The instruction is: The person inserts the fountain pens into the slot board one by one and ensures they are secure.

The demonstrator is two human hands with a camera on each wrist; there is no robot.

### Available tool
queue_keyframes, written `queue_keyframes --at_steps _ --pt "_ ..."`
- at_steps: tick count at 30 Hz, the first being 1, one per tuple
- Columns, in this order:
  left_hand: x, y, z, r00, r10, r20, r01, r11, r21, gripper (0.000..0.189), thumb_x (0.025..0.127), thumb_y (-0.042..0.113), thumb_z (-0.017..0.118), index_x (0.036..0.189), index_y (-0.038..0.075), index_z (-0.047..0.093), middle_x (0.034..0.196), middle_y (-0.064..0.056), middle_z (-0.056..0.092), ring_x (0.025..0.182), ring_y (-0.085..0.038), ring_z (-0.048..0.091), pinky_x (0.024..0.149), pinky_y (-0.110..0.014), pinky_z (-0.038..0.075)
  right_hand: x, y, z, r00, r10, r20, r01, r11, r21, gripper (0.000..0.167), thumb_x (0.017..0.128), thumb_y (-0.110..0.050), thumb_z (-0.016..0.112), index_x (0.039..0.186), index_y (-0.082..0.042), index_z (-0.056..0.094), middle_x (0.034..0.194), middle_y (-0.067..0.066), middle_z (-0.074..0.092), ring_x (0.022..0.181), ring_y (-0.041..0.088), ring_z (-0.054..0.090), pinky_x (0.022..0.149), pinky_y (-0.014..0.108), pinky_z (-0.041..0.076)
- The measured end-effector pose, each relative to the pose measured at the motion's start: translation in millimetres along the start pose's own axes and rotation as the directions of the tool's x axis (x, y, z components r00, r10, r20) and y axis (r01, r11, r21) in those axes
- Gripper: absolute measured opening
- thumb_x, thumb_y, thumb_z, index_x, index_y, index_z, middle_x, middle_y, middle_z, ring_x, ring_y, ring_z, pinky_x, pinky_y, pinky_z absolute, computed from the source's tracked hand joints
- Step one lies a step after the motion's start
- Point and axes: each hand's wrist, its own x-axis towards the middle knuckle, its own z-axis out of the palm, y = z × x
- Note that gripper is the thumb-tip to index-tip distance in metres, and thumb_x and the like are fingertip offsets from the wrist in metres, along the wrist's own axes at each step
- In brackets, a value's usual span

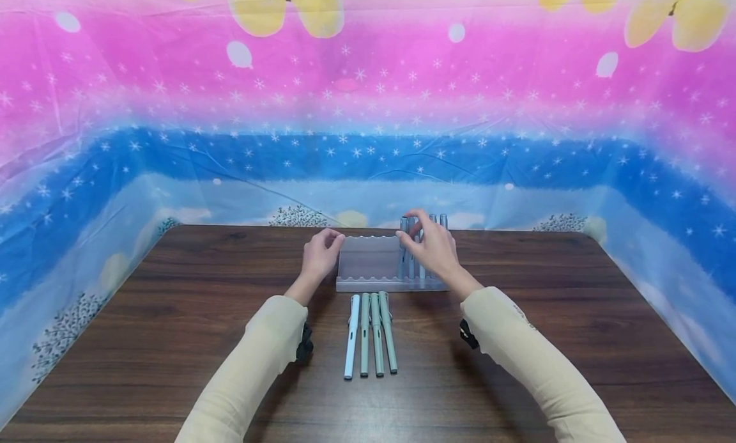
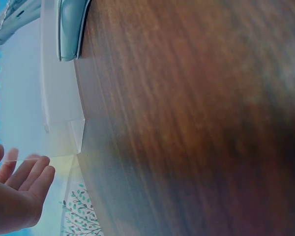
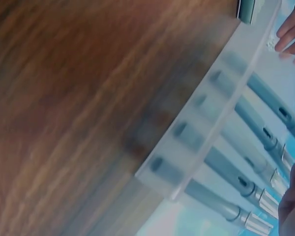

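Observation:
A translucent pen rack [image 1: 368, 257] with scalloped edges stands towards the back of the table. My left hand [image 1: 322, 254] pinches its upper left corner between thumb and index finger; the other fingers hang loosely, as the left wrist view shows. My right hand [image 1: 434, 243] is at the rack's right part, thumb and index finger spread around the top of the leftmost standing pen [image 1: 404, 257]. Several blue-grey pens [image 3: 231, 172] stand in the slots there, partly hidden by this hand. Whether a fingertip touches a cap is hard to see.
In front of the rack lie a light blue pen [image 1: 352, 337] and three green pens [image 1: 377, 334], side by side, caps towards the rack. The wooden table [image 1: 201, 341] is enclosed at the back and sides by a printed cloth [image 1: 368, 155].

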Motion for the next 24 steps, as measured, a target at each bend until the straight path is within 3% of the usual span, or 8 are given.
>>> queue_keyframes --at_steps 9,24 --pt "-0.7 0.1 -0.4 1.000 0.014 -0.002 -0.014 1.000 -0.004 0.025 0.092 0.022 0.048 0.099 0.001 0.060 0.099 -0.015 0.061 0.094 -0.029 0.054 0.080 -0.041 0.040 1.8 7.5 -5.7 0.981 -0.007 0.193 0.012 1.000 -0.024 0.055 0.082 -0.028 0.063 0.130 -0.021 0.038 0.071 -0.006 0.055 0.046 0.010 0.044 0.039 0.027 0.034" --pt "0.8 -1.3 1.0 1.000 0.007 -0.014 -0.007 1.000 -0.007 0.023 0.091 0.021 0.050 0.098 0.002 0.060 0.096 -0.014 0.062 0.091 -0.028 0.055 0.079 -0.040 0.042 5.1 6.4 -5.9 0.963 0.071 0.260 -0.054 0.996 -0.072 0.058 0.084 -0.031 0.059 0.135 -0.022 0.034 0.059 -0.003 0.048 0.043 0.014 0.040 0.037 0.026 0.030"
